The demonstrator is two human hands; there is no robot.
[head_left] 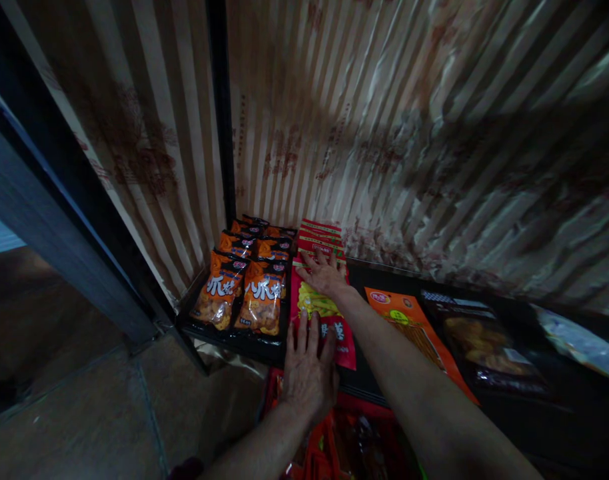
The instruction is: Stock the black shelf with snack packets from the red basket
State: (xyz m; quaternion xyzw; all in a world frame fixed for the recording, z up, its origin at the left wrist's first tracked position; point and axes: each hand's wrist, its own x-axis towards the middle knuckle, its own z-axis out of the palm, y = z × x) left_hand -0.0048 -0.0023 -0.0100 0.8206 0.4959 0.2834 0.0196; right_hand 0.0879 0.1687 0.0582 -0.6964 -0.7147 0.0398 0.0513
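On a black shelf lies a row of red snack bags, the front one a pink-red snack bag (318,301) with a yellow-green picture on it. My left hand (308,370) rests with its fingers stretched over the lower part of this front bag. Farther back, my right hand (325,275) lies with fingers spread across the bag's top and the edge of the red bags (320,233) behind it. Neither hand is closed round a bag. Just left stand two columns of black and orange snack bags (262,297), partly overlapping front to back.
Right of my right forearm lie an orange snack bag (394,308), a dark bag with a clear window (489,343) and a pale bag (584,340). Below the shelf edge is a red crate (352,403) with packets. A metal post (84,200) stands left; patterned corrugated sheeting (294,120) backs the shelf.
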